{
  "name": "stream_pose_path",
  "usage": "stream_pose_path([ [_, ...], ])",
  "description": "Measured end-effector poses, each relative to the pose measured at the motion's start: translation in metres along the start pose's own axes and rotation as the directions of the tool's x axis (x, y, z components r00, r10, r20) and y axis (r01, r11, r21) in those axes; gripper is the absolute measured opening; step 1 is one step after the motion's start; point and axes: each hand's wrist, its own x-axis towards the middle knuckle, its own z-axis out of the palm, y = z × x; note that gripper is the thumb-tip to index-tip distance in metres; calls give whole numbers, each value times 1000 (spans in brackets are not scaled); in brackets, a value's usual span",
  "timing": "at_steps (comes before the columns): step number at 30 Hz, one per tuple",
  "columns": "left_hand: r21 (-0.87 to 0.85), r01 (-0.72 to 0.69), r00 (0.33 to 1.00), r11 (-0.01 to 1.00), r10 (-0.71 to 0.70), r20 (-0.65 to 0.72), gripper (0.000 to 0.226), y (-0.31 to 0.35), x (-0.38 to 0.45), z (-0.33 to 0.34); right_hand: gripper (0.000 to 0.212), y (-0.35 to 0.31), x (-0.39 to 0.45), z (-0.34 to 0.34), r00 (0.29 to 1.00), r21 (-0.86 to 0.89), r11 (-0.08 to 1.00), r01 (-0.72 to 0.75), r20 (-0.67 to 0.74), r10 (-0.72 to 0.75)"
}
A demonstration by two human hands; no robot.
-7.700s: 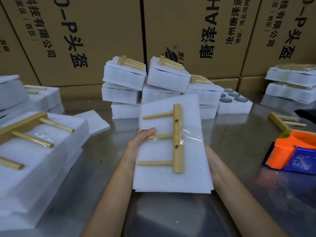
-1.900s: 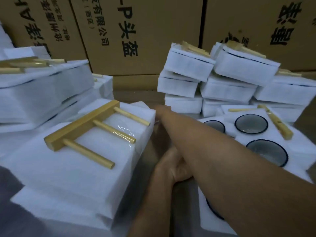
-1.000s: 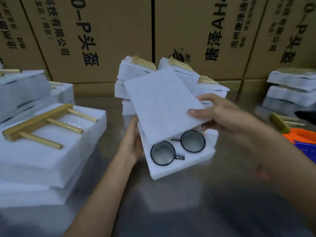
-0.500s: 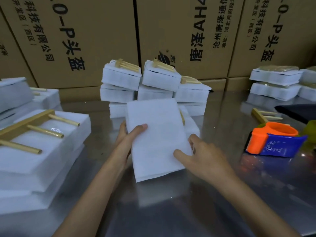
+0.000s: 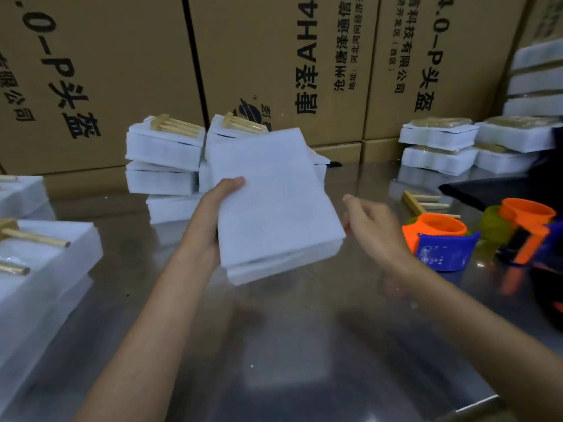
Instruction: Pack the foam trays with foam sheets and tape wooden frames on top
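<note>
— Where was the foam tray (image 5: 275,214)?
— Frame centre, above the desk (image 5: 304,345), foam sheet (image 5: 268,190) on top. Left hand (image 5: 210,220) gripped its left edge, thumb over.
— The right hand (image 5: 373,222)?
— Beside the tray's right edge, fingers loosely curled, holding nothing.

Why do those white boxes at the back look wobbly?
The finished foam packs by the cardboard boxes are piled unevenly: the top ones sit tilted and overhang those below. The loose wooden frame lies alone on the table.
</note>
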Motion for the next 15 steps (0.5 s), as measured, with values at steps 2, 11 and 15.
stream_pose_path([
  [2,-7,10,1000,1000,-10,9,23,2,18,12,33,19,35,-12,1000,-198,980,29,-6,-30],
  [11,149,88,996,985,-90,5,49,-35,54,8,48,117,180,-85,886,-731,630,-262,76,457],
  [15,146,145,988,979,-150,26,48,-33,57,8,49,145,200,-80,782,-856,440,-273,69,619],
])
